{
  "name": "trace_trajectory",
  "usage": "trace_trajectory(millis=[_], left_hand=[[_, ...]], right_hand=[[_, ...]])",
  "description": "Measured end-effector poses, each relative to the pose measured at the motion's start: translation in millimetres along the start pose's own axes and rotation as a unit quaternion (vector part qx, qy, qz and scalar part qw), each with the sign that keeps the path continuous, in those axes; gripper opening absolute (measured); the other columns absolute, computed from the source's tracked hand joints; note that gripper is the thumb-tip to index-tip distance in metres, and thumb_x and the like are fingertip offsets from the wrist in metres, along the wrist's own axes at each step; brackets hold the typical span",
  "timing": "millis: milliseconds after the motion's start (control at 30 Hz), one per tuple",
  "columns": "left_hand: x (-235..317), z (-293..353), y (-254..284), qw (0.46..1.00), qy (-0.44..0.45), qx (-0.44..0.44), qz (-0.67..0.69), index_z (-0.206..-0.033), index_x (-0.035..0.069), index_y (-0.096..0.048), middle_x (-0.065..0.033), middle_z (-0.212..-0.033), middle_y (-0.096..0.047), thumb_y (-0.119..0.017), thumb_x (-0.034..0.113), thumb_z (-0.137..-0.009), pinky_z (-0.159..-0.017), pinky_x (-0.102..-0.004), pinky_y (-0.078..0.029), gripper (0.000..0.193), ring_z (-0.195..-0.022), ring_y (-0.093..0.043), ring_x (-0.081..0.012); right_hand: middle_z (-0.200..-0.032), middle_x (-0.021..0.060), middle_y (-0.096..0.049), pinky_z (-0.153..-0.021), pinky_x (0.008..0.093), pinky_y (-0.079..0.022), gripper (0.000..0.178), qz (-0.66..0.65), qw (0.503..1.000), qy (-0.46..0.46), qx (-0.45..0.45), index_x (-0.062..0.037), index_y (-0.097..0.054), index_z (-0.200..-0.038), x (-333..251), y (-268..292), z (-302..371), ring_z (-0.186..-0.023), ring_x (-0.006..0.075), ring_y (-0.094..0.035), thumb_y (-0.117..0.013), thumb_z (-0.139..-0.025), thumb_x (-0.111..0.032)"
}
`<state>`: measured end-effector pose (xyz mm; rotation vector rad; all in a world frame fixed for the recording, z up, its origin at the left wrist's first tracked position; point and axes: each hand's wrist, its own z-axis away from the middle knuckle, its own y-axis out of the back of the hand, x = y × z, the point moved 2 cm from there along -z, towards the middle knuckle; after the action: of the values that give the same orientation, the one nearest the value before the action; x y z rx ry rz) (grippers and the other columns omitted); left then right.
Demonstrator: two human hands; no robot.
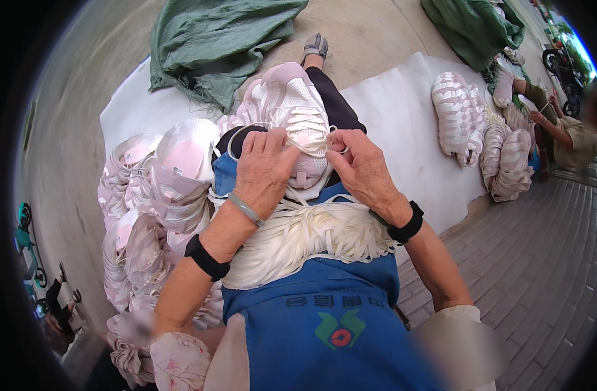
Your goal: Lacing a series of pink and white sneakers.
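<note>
On my lap lies a white and pale pink shoe upper point(294, 89), its white shoelace point(306, 124) threaded crosswise through the front. My left hand point(264, 168) is at its left edge, thumb and fingers closed on the lace. On the other side my right hand point(362, 166) pinches the lace between thumb and forefinger. The lace runs between both hands over the upper. A thick bundle of loose cream-white shoelaces point(305, 238) lies across my lap, just below the hands, on a blue apron point(285, 306).
Stacks of pink and white shoe uppers point(181, 156) stand close on my left. More bundled uppers point(456, 114) lie on the white sheet point(402, 98) at the right, near another person point(566, 133). A green sack point(220, 45) lies ahead, another green sack point(474, 29) at far right.
</note>
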<state>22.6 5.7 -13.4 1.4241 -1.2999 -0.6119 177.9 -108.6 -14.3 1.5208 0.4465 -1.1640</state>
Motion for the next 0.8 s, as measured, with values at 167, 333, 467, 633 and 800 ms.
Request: trace_trajectory(millis=[167,333,467,633,800], left_hand=[[-3,-6,-5,0.998,-0.056,-0.002,0.004,-0.089,0.003,-0.057,-0.0105,-0.102,-0.053,-0.059,0.006,-0.076,-0.086,-0.0381,-0.038,0.013,-0.094,-0.051,-0.0278],[0,-22,-1,0.997,-0.052,0.024,0.055,-0.089,0.001,-0.055,-0.0138,-0.105,-0.054,-0.063,0.004,-0.080,-0.083,-0.0393,-0.040,0.013,-0.094,-0.053,-0.0308],[-1,-50,-3,0.985,-0.038,0.068,0.155,-0.090,-0.001,-0.051,-0.0171,-0.103,-0.054,-0.061,0.000,-0.081,-0.078,-0.0415,-0.045,0.014,-0.090,-0.055,-0.0357],[-27,-89,-16,0.990,-0.002,0.024,0.139,-0.093,-0.001,-0.049,-0.0193,-0.103,-0.053,-0.060,0.001,-0.083,-0.081,-0.0401,-0.046,0.015,-0.093,-0.055,-0.0366],[-40,-67,3,0.979,0.038,0.092,0.178,-0.098,-0.001,-0.052,-0.0140,-0.104,-0.056,-0.060,0.011,-0.090,-0.082,-0.0341,-0.046,0.017,-0.089,-0.055,-0.0256]], right_hand=[[-0.085,0.0123,-0.054,-0.067,0.0366,-0.048,0.022,0.026,0.997,0.048,0.053,-0.0030,-0.059,-0.105,6,4,4,-0.074,0.0262,-0.057,-0.062,-0.083,-0.005],[-0.085,0.0137,-0.054,-0.069,0.0377,-0.048,0.017,0.026,0.994,0.073,0.076,-0.0026,-0.060,-0.098,9,5,1,-0.078,0.0287,-0.058,-0.062,-0.082,-0.005],[-0.082,0.0136,-0.055,-0.069,0.0378,-0.049,0.016,-0.001,0.994,0.027,0.108,-0.0011,-0.060,-0.096,15,20,-9,-0.075,0.0285,-0.059,-0.061,-0.080,-0.004],[-0.081,0.0141,-0.058,-0.071,0.0376,-0.049,0.014,-0.054,0.992,0.012,0.112,-0.0004,-0.061,-0.094,17,14,-32,-0.074,0.0281,-0.059,-0.059,-0.081,-0.005],[-0.082,0.0157,-0.059,-0.073,0.0400,-0.049,0.015,-0.059,0.990,-0.003,0.128,-0.0007,-0.061,-0.095,33,11,-46,-0.075,0.0309,-0.059,-0.057,-0.084,-0.010]])
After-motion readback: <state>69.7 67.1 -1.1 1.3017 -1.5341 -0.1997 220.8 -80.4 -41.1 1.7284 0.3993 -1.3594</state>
